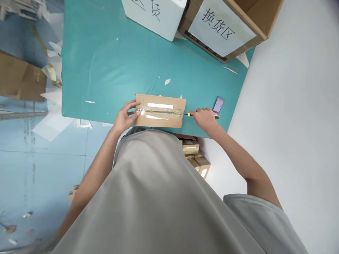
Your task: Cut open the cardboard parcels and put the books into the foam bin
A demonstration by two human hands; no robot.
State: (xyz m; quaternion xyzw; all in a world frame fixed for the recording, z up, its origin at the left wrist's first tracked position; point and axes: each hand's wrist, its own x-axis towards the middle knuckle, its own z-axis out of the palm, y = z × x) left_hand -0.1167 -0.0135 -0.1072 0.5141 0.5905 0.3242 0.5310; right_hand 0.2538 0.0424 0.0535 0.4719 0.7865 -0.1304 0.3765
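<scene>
A small brown cardboard box lies near the front edge of the green table, with tape along its middle seam and torn white label strips on top. My left hand holds the box by its left end, thumb and fingers against the cardboard. Just off the box's right end, my right hand is closed around a black and yellow utility knife. The tip of the knife points left toward the taped seam. Beside the right hand lies a phone with a lit screen.
A white bin and a large open carton with a handwritten sign stand at the table's far side. Paper scraps dot the green table. Below it are stacked boxes; a white wall rises on the right.
</scene>
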